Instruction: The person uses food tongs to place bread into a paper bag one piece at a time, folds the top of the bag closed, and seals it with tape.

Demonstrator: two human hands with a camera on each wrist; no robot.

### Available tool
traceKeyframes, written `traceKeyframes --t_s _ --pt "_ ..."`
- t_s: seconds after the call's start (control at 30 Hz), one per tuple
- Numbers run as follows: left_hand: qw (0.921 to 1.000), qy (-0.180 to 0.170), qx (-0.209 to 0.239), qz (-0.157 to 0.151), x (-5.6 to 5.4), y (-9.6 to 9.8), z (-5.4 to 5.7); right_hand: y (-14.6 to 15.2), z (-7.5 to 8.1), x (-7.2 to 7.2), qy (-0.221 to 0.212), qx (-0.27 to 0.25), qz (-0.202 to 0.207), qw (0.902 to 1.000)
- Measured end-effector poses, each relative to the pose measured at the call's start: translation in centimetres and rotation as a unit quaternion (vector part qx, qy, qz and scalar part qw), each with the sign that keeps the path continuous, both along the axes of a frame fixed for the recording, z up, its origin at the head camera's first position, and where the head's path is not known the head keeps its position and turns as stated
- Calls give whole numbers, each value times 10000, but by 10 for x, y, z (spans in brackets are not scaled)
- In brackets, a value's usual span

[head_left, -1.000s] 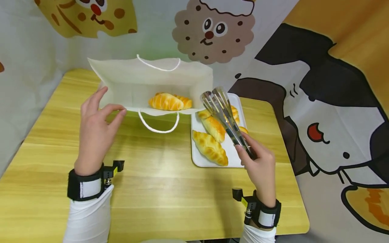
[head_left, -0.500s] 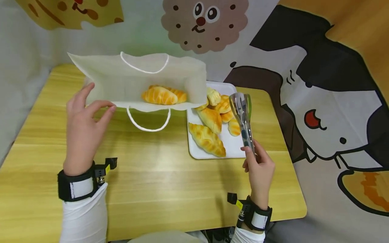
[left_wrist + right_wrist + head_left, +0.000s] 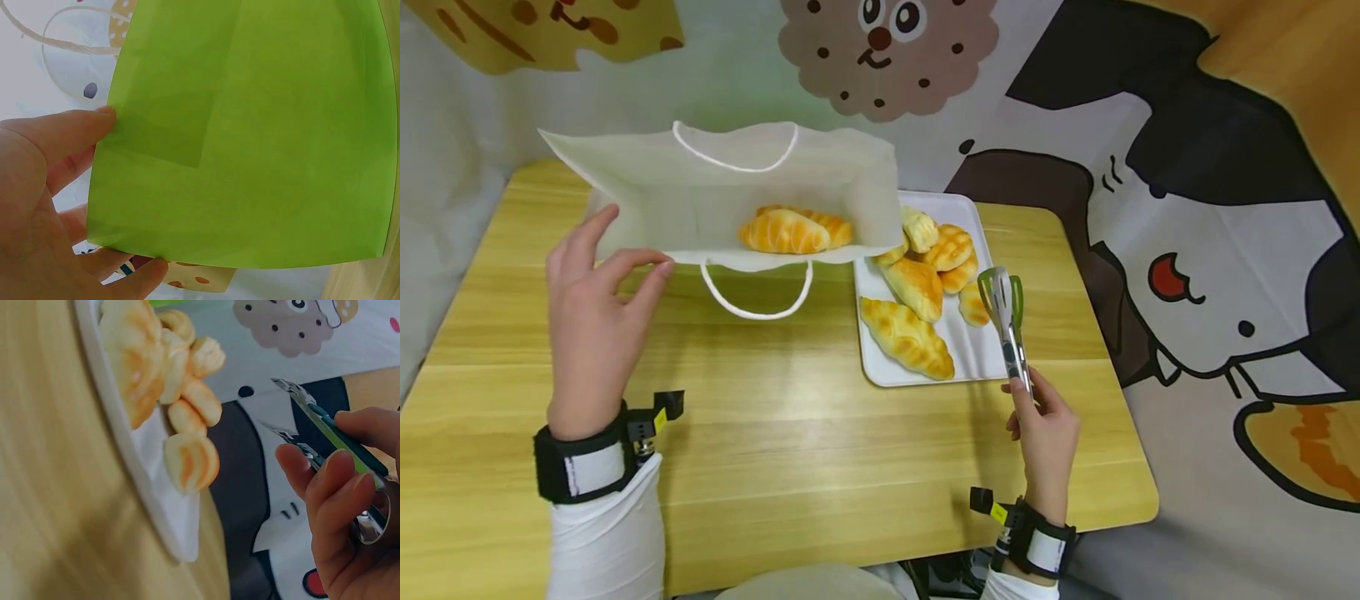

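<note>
Pinching the paper bag (image 3: 685, 217) with the left hand (image 3: 598, 308), held parted tongs (image 3: 1012, 354) in the right hand (image 3: 1047, 425) near the tray (image 3: 979, 354) — judged its nearest pastry (image 3: 908, 337) light, likely soft, best gripped mid-body.

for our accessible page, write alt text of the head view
A person's left hand holds the edge of an open white-lined paper bag containing two golden striped rolls. The right hand grips slim metal tongs near a white rectangular tray of golden-brown breads on a yellow wood-grain table.
</note>
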State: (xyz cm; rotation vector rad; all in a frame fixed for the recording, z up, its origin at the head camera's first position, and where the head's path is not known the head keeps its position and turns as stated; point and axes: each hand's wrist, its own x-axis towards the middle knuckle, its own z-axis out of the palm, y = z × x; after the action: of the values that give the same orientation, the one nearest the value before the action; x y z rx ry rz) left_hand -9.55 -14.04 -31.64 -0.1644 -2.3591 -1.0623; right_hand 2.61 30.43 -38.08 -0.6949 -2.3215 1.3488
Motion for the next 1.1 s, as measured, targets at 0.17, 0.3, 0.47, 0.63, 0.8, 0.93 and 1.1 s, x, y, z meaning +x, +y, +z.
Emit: traceKeyframes --t_s 0.17,0.3,0.47,0.63,0.8,0.93,1.1 --pt "10000 -3 -20 -8 0 1 0 7 -10 3 -244 -75 -109 9996" --pt "10000 -23 -57 -8 0 2 1 12 -17 6 -485 -21 -208 9986" --pt "10000 5 -64 -25 0 2 -1 18 -27 8 -714 -275 -381 9963" --pt "10000 5 -57 -17 0 2 -1 21 -34 10 -841 -517 -496 9939" --pt "10000 -33 -66 -8 0 2 -1 26 -42 11 -930 -825 -337 9917" --pt "10000 -79 -58 12 -1 3 -1 27 -44 11 -956 -998 -240 9901" --pt "9999 -104 -72 39 -2 3 -1 25 -46 8 -1066 -910 -378 9894"
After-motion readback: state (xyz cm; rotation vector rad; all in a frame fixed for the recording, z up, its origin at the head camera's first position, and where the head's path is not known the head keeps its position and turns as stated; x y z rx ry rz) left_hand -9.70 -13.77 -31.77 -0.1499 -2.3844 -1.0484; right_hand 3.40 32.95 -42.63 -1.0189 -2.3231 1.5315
